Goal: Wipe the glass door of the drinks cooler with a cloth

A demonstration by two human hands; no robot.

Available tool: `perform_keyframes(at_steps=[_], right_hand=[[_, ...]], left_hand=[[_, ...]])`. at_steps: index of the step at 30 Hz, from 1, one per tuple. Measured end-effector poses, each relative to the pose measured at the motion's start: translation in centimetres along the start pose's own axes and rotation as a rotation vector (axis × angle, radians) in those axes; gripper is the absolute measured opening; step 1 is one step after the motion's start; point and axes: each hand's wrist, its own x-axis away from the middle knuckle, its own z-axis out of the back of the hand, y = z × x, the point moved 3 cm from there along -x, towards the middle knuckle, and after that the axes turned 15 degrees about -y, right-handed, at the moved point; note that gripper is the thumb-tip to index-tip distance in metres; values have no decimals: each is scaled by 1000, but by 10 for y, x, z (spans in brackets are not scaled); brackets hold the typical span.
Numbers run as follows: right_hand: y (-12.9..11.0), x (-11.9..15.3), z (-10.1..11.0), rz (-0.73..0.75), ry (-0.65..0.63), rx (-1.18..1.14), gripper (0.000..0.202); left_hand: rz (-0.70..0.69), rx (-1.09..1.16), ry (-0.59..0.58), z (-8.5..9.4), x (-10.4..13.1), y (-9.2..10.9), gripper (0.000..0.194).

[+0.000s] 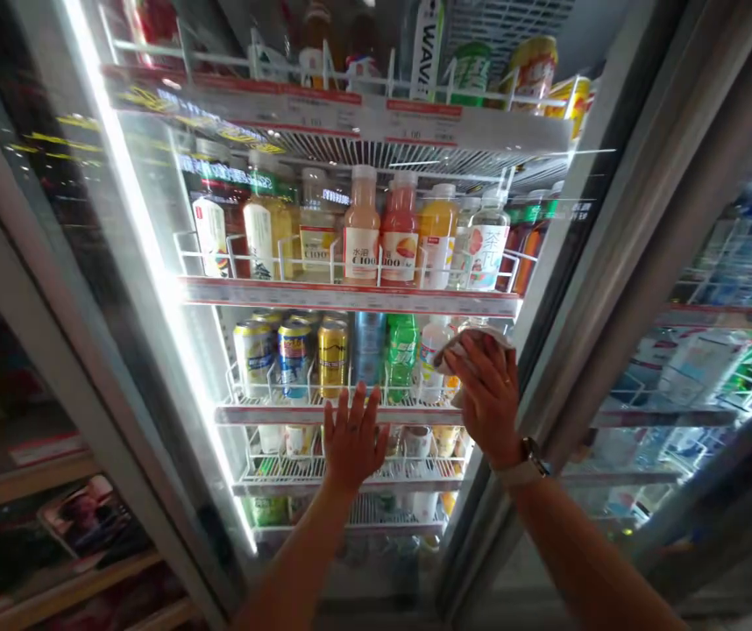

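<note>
A glass-fronted drinks fridge fills the middle of the head view. My right hand [489,399], with a watch on its wrist, presses a light grey cloth [485,335] against the glass near the right door frame. Its fingers lie over the cloth, in front of the bottles on the third shelf. Lower and to the left, my left hand [353,443] has its fingers spread and holds nothing. Its palm faces the glass; contact with the pane is hard to tell. Behind its fingertips are a blue can [369,350] and a gold can [332,358].
Juice bottles [361,230] line the shelf above my hands. A bright light strip [132,219] runs down the left side. A metal door frame [603,289] stands at the right, with another drinks fridge beyond it. Wooden shelves [53,478] are at the lower left.
</note>
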Motion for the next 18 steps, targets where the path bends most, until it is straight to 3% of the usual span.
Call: perform_keyframes(at_steps=[7, 10, 13, 18], right_hand=[[-27, 133, -54, 47, -133, -33, 68], [-29, 162, -62, 67, -158, -44, 64], [-20, 146, -54, 71, -157, -39, 57], [9, 63, -18, -65, 19, -49, 57]], left_hand=[[12, -36, 26, -2, 2, 3, 62], [20, -40, 41, -4, 2, 3, 62], [25, -29, 46, -5, 2, 2, 63], [21, -1, 60, -7, 3, 0, 64]])
